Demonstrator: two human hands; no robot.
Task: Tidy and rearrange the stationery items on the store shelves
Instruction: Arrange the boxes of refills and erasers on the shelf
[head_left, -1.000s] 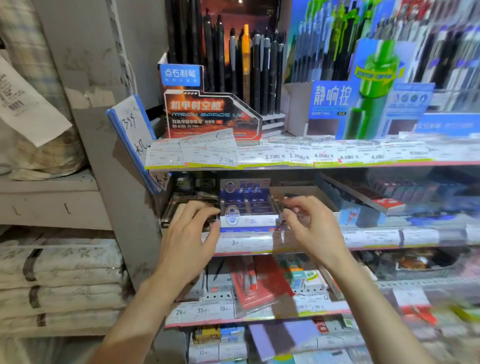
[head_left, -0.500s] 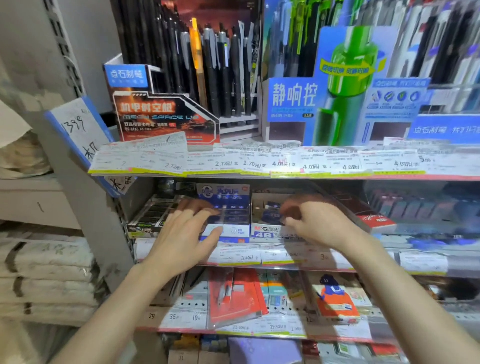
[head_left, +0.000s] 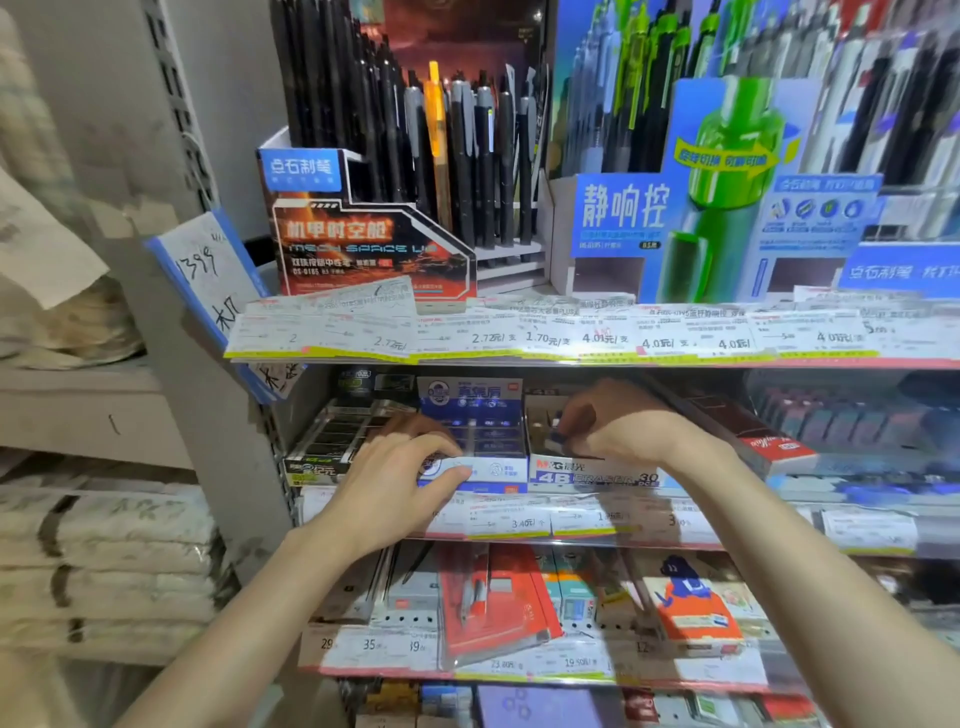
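Middle shelf (head_left: 519, 540), front edge, clear plastic price strip. Blue-and-white eraser box (head_left: 475, 441), glossy card, rectangular, sits near the shelf's left end. Left hand (head_left: 395, 488): grip curled round the box's front left corner, thumb on its front lip. Beside it the white 4B eraser box (head_left: 592, 467), open-topped; right hand (head_left: 623, 431) over it, fingertips pinching a small dark eraser (head_left: 557, 435). Black pens (head_left: 467, 156) stand upright on the shelf above.
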